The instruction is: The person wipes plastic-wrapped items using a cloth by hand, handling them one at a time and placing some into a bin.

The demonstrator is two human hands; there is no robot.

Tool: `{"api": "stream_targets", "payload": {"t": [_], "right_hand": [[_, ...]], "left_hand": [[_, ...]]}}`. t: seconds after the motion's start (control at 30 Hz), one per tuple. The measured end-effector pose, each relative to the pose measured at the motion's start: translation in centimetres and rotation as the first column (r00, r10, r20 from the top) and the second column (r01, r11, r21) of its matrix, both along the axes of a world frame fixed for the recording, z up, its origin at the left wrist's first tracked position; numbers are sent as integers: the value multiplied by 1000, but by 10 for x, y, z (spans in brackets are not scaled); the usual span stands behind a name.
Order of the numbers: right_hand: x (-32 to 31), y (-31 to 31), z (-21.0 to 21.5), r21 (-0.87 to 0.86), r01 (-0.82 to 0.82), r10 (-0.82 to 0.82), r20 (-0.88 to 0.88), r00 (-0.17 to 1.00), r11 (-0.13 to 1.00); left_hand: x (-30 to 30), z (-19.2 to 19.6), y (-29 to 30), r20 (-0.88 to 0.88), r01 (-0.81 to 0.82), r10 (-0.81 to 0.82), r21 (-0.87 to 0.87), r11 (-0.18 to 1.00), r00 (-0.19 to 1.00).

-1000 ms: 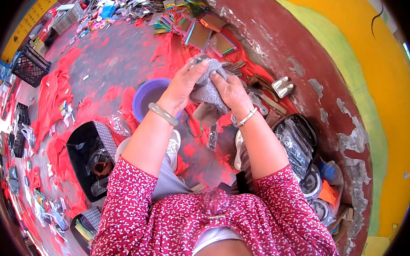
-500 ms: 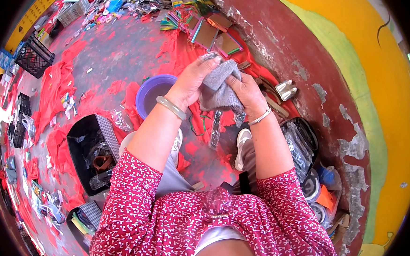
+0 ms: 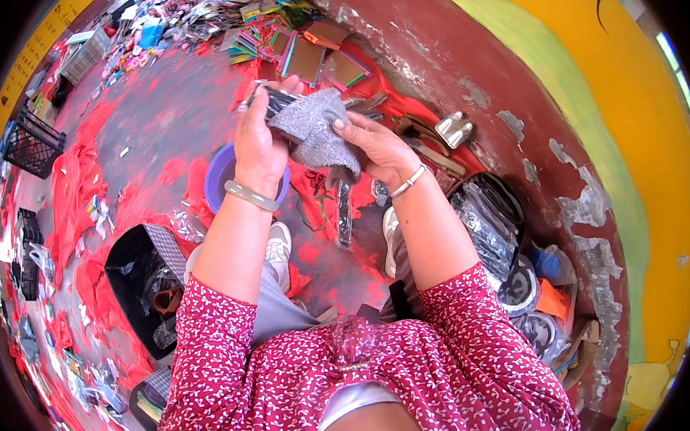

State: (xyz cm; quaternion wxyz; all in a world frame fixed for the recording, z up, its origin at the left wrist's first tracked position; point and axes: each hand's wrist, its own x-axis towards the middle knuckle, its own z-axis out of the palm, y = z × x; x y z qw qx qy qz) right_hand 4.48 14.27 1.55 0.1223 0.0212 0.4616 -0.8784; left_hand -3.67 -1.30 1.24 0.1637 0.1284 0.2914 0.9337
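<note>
Red-littered floor (image 3: 157, 108) below; left hand (image 3: 260, 138) gripping dark strip (image 3: 279, 101), long axis running left-right, right hand (image 3: 376, 146) pinching grey cloth (image 3: 312, 127) draped over its right end.

1. Grey cloth (image 3: 316, 130): crumpled, rough-textured rag, held up between both hands above the red-stained floor; bunched over the dark object, lower end drooping down.
2. Dark flat object (image 3: 275, 101): black, narrow, glossy strip, tilted; one end sticks out past the cloth toward upper left, the rest hidden under the cloth. Exact kind cannot be told.
</note>
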Motion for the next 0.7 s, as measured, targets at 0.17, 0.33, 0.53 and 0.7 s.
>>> {"api": "stream_targets", "payload": {"t": [0.17,0.33,0.53,0.7], "right_hand": [[-8,-15,-15,-29,424,-425,-96,900,905],[-12,-13,-10,44,586,-572,-172,802,809],[-6,-3,-3,-127,424,-408,132,903,897],[7,-6,11,141,192,-183,-76,980,971]], "left_hand": [[19,-1,12,121,17,-29,99,995,992],[29,1,14,135,207,-209,25,978,969],[23,-12,11,137,176,-170,-35,984,976],[12,-20,9,273,143,-160,78,987,949]]}}
